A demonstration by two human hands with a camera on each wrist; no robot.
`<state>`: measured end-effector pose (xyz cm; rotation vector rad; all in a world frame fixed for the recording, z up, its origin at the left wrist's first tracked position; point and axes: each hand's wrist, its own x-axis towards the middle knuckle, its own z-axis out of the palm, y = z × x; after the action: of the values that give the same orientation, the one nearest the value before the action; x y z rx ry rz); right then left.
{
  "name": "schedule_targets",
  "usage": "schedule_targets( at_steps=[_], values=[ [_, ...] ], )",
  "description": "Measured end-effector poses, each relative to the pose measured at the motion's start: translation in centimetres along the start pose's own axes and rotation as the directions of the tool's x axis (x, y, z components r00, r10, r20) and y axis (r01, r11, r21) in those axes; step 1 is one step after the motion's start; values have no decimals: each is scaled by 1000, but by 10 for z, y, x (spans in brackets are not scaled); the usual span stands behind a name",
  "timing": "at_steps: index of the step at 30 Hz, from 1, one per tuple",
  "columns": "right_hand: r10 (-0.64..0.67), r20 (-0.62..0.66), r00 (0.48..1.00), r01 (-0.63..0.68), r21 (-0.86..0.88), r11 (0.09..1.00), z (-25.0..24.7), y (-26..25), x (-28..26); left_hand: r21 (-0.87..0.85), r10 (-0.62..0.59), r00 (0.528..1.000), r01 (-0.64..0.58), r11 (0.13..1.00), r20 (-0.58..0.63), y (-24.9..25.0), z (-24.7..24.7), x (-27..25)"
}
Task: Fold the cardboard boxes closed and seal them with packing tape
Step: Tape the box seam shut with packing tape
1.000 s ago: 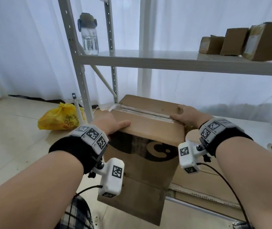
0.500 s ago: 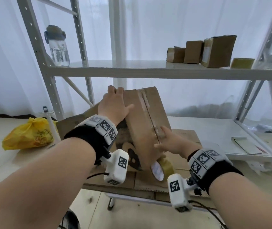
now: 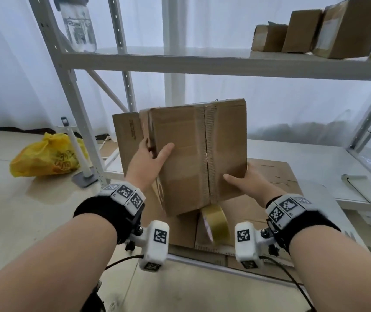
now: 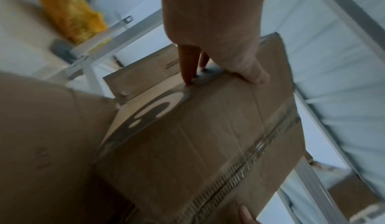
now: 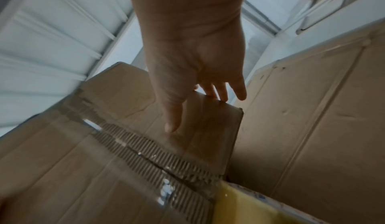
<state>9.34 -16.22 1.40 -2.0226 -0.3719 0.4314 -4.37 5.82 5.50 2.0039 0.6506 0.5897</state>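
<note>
A brown cardboard box (image 3: 184, 154) stands tilted on its lower edge over flat cardboard sheets (image 3: 277, 174). Its closed flaps face me, and the centre seam (image 3: 206, 154) runs vertically under clear tape. My left hand (image 3: 155, 152) grips the box's left edge, thumb on the front face and fingers round the side (image 4: 187, 66). My right hand (image 3: 241, 179) pinches the lower right edge, thumb on the face (image 5: 172, 120) and fingers behind it. A roll of yellowish packing tape (image 3: 216, 224) lies on the sheets just under the box's near corner.
A metal rack upright (image 3: 67, 86) rises left of the box, and the upper shelf (image 3: 202, 64) runs above it. Up there are a water bottle (image 3: 78, 25) and several small boxes (image 3: 328, 28). A yellow plastic bag (image 3: 44, 156) lies on the floor at left. A notebook (image 3: 365, 188) sits on the lower shelf.
The box has been turned and stood up, so its taped seam now faces me vertically. Both hands have shifted to the box's left and right edges.
</note>
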Motion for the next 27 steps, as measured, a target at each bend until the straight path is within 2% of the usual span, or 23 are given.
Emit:
schedule_targets(
  at_steps=[2,4,5,7,11,16,20,23,27],
  values=[
    [77,-19,997,-78,-15,997,4,12,10,-14,-162,974,166,986,161,-17,6,-6],
    [118,-67,991,-120,-20,993,11,22,16,13,-283,915,292,956,287,-26,11,-13],
    [114,-96,989,-115,-4,993,15,26,18,-6,-301,898,320,947,320,-30,13,-12],
    [92,-146,985,-85,53,995,22,26,21,-117,-274,912,321,940,306,-32,13,-7],
    [15,-254,967,18,128,992,23,9,11,-210,-242,961,267,941,136,-26,5,5],
    [-83,-386,919,117,66,991,1,-19,-14,-254,-77,997,72,965,-8,-10,-8,0],
    [-171,-518,838,272,125,954,-25,-47,-35,-233,43,987,-79,969,-156,14,-17,-8],
    [-199,-594,780,393,216,894,-36,-62,-48,-192,141,967,-183,964,-212,32,-17,-16],
    [-150,-608,779,448,374,812,-39,-65,-54,-136,241,950,-270,953,-199,45,-7,-24]
  ],
)
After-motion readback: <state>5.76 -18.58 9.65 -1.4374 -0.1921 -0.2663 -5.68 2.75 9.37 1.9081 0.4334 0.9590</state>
